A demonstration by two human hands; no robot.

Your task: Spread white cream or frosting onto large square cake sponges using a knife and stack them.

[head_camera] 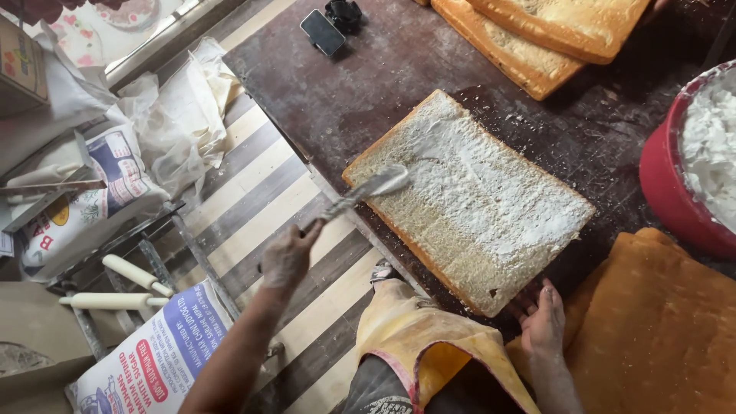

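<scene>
A rectangular sponge cake sheet (468,203) lies on the dark wooden table (330,92), most of its top coated with thin white cream. My left hand (290,253) grips a long metal spatula (368,190) whose cream-smeared blade rests on the sheet's left edge. My right hand (541,316) lies flat on the table with fingers spread, touching the sheet's near corner.
A red tub of white cream (694,161) stands at the right. More cake sheets (537,34) lie at the back and one (659,322) at the near right. A phone (323,32) lies on the table's far left. Flour sacks (84,199) and rolling pins (115,300) sit on the floor.
</scene>
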